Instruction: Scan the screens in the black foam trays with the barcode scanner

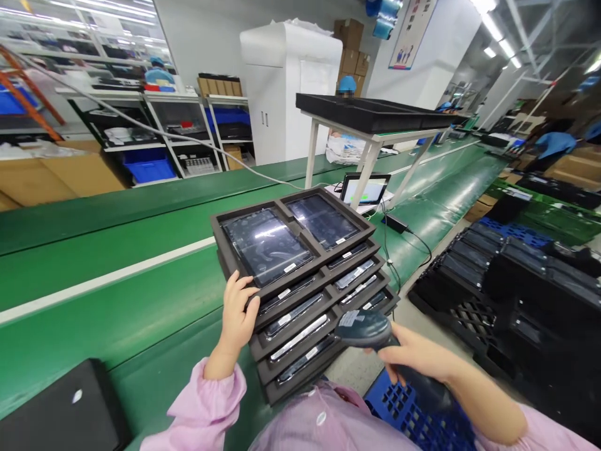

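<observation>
A stack of several dark trays (244,216) rests on the green bench, stepped so each lower tray sticks out toward me. The top tray holds two bagged tablets (267,246) with white labels. My left hand (237,313) lies on the near left corner of the top trays, fingers spread over the edge. My right hand (416,357) grips a dark handheld barcode scanner (369,327), its head at the stack's lower right, next to the labels of the stepped trays.
A green conveyor belt (117,275) with a white stripe runs behind the stack. A small screen (365,188) and a cable sit beyond it, under a stand with black trays (375,113). Stacked black trays (516,275) fill the right. A blue crate (413,416) is below my right arm.
</observation>
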`<state>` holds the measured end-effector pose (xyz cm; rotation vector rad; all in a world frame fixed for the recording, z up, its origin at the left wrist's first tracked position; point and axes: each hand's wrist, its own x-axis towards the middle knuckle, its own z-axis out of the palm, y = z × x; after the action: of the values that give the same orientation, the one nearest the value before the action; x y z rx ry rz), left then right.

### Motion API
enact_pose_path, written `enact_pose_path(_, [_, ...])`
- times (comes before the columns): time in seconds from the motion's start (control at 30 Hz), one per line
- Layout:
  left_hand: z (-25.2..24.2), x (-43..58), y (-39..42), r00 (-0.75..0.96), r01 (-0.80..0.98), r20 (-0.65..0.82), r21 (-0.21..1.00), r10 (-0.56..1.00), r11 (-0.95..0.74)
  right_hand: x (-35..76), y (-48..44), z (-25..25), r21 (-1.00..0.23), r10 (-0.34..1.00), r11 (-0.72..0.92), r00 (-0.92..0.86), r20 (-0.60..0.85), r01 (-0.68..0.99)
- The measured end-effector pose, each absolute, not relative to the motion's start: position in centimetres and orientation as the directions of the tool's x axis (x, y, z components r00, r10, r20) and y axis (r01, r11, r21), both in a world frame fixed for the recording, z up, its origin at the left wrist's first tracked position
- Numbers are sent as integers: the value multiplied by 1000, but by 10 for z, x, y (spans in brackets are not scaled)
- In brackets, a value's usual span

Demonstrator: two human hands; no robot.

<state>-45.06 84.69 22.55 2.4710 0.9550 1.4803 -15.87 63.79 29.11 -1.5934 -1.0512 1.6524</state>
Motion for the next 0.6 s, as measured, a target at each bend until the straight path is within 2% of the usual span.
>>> enact_pose_path(0.13, [226,-449,843,330,484,719,427,611,-764,-201,637,277,-849,840,-526,-130,-527,49])
enact_pose_path(0.3, [223,-448,844,342,473,720,423,603,-773,-216,639,264,-875,867,-483,-124,-482,25])
enact_pose_path(0.6, [222,-448,846,355,447,739,404,572,-798,-227,631,274,-880,878,-472,-57,-475,55])
